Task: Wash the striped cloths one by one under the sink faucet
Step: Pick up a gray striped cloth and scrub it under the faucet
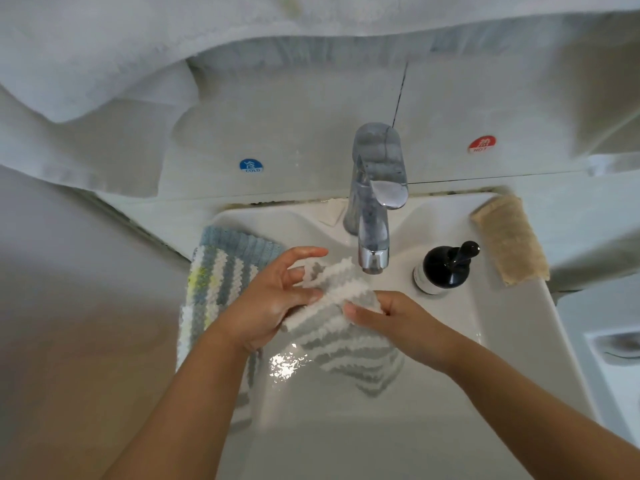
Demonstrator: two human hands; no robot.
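Over the basin of the white sink [519, 341] I hold a grey and white striped cloth [343, 327], its upper edge just below the chrome faucet [374, 209] spout. My left hand [273, 299] holds its left side between thumb and fingers, with the index finger raised. My right hand [391, 317] pinches the right edge. The lower part of the cloth hangs down into the basin. A second striped cloth [214, 282], blue, white and yellow, lies draped over the sink's left rim, partly behind my left arm.
A black soap pump bottle [443, 268] stands right of the faucet. A beige sponge pad [509, 240] lies on the sink's back right corner. White towels [104, 81] hang above at the left. Water glints in the basin [287, 365].
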